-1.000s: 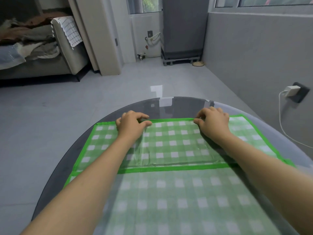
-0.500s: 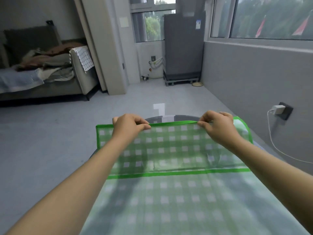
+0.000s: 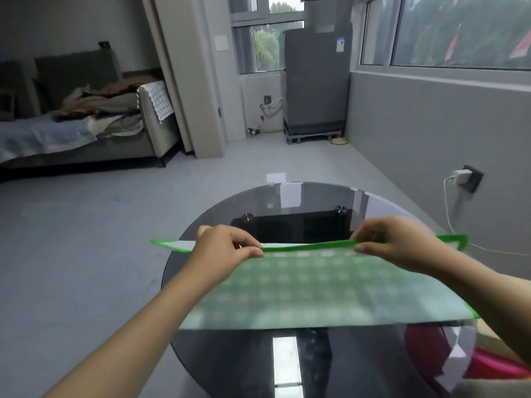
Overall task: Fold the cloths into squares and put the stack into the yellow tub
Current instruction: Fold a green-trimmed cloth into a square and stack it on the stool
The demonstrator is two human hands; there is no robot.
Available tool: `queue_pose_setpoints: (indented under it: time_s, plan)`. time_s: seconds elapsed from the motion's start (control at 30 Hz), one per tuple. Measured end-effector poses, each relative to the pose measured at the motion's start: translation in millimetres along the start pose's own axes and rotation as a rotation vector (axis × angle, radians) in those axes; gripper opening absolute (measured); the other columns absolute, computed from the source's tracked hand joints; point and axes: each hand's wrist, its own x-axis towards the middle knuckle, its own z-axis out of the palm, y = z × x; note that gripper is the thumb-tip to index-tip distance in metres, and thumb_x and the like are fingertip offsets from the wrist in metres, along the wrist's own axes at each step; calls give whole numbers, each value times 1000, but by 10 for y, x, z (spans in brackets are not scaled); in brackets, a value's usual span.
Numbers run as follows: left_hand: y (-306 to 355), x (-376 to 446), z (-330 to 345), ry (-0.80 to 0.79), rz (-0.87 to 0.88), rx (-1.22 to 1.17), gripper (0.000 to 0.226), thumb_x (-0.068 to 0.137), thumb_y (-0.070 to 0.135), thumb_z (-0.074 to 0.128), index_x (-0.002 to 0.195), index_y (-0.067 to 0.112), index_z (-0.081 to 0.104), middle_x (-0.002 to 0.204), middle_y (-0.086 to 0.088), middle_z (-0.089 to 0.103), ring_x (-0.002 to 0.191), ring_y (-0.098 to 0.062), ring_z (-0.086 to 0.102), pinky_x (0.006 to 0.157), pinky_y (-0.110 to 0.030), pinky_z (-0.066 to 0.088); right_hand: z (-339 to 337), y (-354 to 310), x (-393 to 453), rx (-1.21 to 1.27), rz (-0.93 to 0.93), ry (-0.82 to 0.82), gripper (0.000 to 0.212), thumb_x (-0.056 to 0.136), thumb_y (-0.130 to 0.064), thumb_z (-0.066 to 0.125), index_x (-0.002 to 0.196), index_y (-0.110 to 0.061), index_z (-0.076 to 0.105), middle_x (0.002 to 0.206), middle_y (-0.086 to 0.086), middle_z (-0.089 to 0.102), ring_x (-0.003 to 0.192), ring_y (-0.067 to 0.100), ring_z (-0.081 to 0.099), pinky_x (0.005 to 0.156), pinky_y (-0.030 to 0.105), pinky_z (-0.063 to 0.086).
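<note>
We look down a grey tiled floor (image 3: 86, 268) toward a sofa (image 3: 86, 133) heaped with blankets on the far left and a tall grey cabinet (image 3: 316, 79) standing under the windows at the back. Nearer to us sits the round dark glass desk (image 3: 287, 366), its far rim reflecting the window light and a black base showing through the glass. Above the desk we hold up the green checked cloth (image 3: 316, 288), which hangs in the air between our hands, its bright green border running along the far edge and its near edge blurred over the middle of the glass. On the right, below the desk's rim, we see something red (image 3: 488, 366) that we cannot identify. A white charger (image 3: 460, 176) sits plugged into a wall socket on the right, its cable trailing down. Our left hand (image 3: 221, 248) pinches the far border of the cloth between thumb and curled fingers (image 3: 247, 242), left of centre; our right hand (image 3: 402, 242) pinches the same border farther right, its fingers (image 3: 370, 231) curled over the hem and the thumb beneath. No yellow tub appears in this view.
</note>
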Motion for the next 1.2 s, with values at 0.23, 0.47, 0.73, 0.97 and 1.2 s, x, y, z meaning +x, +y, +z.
queue_pose_setpoints:
  time_s: [0.23,0.47,0.73,0.97,1.2]
  plan:
    - [-184,-346,259,-208,-50,46,30,71,37,79,51,53,63,67,23,67,89,-16,54,81,-26,45,295,107,-261,-41,65,-169,15,76,-29,74,68,-34,62,73,-13,65,68,-5,56,59,7,40]
    - [-323,-458,408,-297,-53,70,27,72,36,78,54,49,64,73,14,69,92,-16,52,79,-22,41,491,178,-359,-14,75,-205,19,73,-34,76,66,-36,58,97,-10,68,95,8,59,87,25,44]
    - [-376,-504,439,-364,8,80,20,68,46,79,58,54,64,78,12,65,90,-14,54,91,-26,39,572,231,-401,-45,-9,-235,16,70,-38,78,63,-37,63,103,-17,60,90,-3,56,76,4,37]
    - [-272,-389,531,-316,110,208,20,81,54,61,73,36,67,87,12,58,90,-11,50,94,-25,29,616,186,-361,-87,8,-220,19,72,-51,71,64,-37,60,96,-14,58,91,5,53,82,25,46]
    - [-112,-111,821,-226,176,229,24,93,32,51,113,26,63,117,8,51,117,-8,43,103,-24,18,701,90,-144,-206,-8,-111,26,82,-47,62,99,-27,65,97,-11,63,95,10,54,82,27,46]
